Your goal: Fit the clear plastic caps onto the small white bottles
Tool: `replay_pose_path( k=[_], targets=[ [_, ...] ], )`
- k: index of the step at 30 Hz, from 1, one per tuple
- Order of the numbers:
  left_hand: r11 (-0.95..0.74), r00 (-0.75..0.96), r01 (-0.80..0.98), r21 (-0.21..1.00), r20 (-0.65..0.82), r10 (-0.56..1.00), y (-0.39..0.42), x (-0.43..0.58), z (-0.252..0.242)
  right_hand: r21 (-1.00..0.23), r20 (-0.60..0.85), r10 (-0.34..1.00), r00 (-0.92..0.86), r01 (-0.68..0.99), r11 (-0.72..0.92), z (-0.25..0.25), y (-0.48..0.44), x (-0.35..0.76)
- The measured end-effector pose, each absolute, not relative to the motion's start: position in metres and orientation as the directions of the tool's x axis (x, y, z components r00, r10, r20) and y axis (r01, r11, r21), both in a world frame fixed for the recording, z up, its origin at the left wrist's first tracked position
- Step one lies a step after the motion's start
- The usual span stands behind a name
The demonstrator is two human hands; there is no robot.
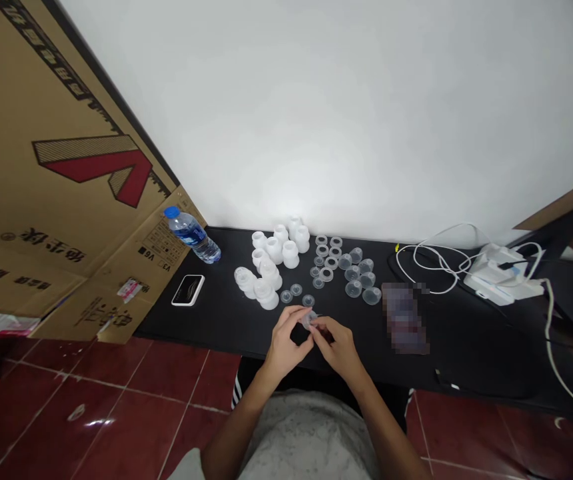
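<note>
Between the fingertips of both hands is a small translucent plastic piece [308, 319], held over the front of the black table. My left hand [288, 338] pinches it from the left, thumb and forefinger curved round. From the right, my right hand [335, 341] grips its edge, and the fingers partly cover it. Just beyond lie small clear discs [308, 301]. White bottle-shaped plastic parts [266, 292] stand clustered to the left. Farther back are translucent rings [326, 274], and clear domed cups [353, 288] sit to their right.
A water bottle [194, 235] leans at the table's left end, near a white phone-like device [188, 291] and a large cardboard box [76, 200]. On the right are a blurred-out object [405, 319], a white power strip [501, 277] and loose cables [429, 250].
</note>
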State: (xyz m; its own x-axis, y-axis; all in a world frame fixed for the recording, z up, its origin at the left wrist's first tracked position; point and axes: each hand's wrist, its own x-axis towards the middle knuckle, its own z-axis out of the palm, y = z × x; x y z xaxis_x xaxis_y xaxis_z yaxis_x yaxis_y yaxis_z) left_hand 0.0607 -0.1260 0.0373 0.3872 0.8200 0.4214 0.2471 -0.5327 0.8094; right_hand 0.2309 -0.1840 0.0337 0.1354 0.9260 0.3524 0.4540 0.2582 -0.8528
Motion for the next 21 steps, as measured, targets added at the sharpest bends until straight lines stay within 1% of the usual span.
replay_pose_path(
  k=[2, 3, 6, 8, 11, 14, 17, 19, 21],
  targets=[
    [-0.537, 0.362, 0.251, 0.805, 0.436, 0.824, -0.127, 0.061, 0.039, -0.854, 0.347, 0.931, 0.114, 0.45, 0.263, 0.037, -0.184, 0.231],
    [-0.535, 0.345, 0.252, 0.807, 0.441, 0.828, -0.127, 0.061, 0.038, -0.865, 0.341, 0.93, 0.136, 0.434, 0.253, 0.037, -0.184, 0.23],
    [-0.522, 0.303, 0.248, 0.816, 0.446, 0.842, -0.128, 0.062, 0.035, -0.917, 0.307, 0.902, 0.304, 0.347, 0.195, 0.036, -0.183, 0.23],
    [-0.51, 0.288, 0.238, 0.826, 0.442, 0.85, -0.128, 0.061, 0.031, -0.932, 0.284, 0.893, 0.349, 0.319, 0.172, 0.034, -0.182, 0.23],
    [-0.486, 0.31, 0.188, 0.854, 0.418, 0.854, -0.128, 0.061, 0.026, -0.937, 0.244, 0.926, 0.29, 0.315, 0.149, 0.031, -0.18, 0.23],
    [-0.457, 0.346, 0.142, 0.878, 0.388, 0.854, -0.128, 0.062, 0.024, -0.953, 0.218, 0.932, 0.29, 0.27, 0.139, 0.03, -0.179, 0.232],
    [-0.464, 0.336, 0.199, 0.863, 0.385, 0.86, -0.127, 0.064, 0.026, -0.954, 0.226, 0.929, 0.294, 0.257, 0.151, 0.032, -0.179, 0.233],
    [-0.486, 0.311, 0.245, 0.839, 0.406, 0.859, -0.126, 0.064, 0.03, -0.95, 0.233, 0.93, 0.284, 0.271, 0.155, 0.035, -0.179, 0.234],
    [-0.503, 0.284, 0.253, 0.827, 0.433, 0.855, -0.125, 0.064, 0.033, -0.942, 0.245, 0.932, 0.266, 0.295, 0.163, 0.038, -0.179, 0.234]
  ],
)
